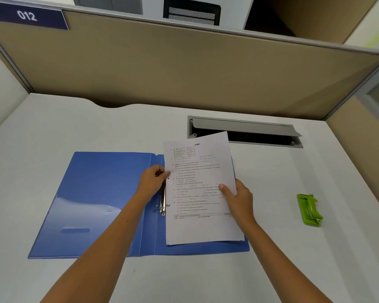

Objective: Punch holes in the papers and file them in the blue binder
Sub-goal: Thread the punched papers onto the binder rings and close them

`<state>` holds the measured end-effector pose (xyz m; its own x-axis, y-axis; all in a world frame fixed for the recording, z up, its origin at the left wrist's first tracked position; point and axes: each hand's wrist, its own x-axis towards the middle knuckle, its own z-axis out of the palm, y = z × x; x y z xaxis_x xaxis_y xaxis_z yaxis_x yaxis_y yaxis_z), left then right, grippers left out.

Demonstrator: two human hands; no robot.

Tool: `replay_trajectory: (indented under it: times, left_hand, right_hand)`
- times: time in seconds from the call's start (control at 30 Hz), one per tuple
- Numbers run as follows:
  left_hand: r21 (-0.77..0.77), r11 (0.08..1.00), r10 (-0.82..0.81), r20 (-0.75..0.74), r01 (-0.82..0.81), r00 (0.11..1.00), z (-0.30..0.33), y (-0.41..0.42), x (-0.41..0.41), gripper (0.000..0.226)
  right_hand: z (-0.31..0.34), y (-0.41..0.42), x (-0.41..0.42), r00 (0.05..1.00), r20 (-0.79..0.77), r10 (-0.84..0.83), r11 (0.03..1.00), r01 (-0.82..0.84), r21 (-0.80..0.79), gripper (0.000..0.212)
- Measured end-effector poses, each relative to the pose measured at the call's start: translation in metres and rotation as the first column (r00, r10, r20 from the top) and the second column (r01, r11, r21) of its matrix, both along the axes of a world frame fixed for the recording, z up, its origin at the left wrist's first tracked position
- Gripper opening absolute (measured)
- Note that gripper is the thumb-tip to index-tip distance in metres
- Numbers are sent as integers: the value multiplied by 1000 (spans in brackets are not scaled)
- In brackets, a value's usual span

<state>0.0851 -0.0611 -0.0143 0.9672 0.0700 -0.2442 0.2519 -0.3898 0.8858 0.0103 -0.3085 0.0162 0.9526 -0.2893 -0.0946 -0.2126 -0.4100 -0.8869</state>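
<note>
Blue binder (pixel 101 200) lies open flat on the white table (pixel 53 281), and everything else is placed w/ ref. to it. The papers (pixel 200 189) hang over its right half, top edge sticking out past the binder's far edge, bottom edge just inside its near edge. Punching looks done: at least one hole shows near the sheet's left margin, approx. level w/ the left fingertips, and the green hole punch (pixel 309 209) sits unused well to the right of the binder, apart from both hands.

Left hand (pixel 152 182) pinches the left edge of the papers, thumb and fingers closed on it, right above the binder's spine. Right hand (pixel 236 197) grips the right edge, thumb on top of the sheet, fingers under. The metal ring mechanism (pixel 163 202) on the spine is just left of the paper edge, its near ring visible; can't tell whether the rings are open or closed, nor whether the far ring is through a hole.

So: filing is underway, not finished, imo. Left to do: seat holes on both rings, close them if open, lay the sheets flat, prob. close the cover. A grey cable hatch (pixel 245 132) sits beyond the binder's far right corner.
</note>
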Motion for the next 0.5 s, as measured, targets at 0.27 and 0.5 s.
replay_trajectory:
  times: [0.27,0.5]
  left_hand:
    - [19,1000,2,-15,-2,1000,-3,3,3,9]
    - [51,999,13,-9,-13,1000,-4,-1,5,15]
  right_hand:
    - [-2,2,4,999,29,18,1000,-18,11,19]
    - [-9,-5,6,999,32,13,1000,-13,-14,30]
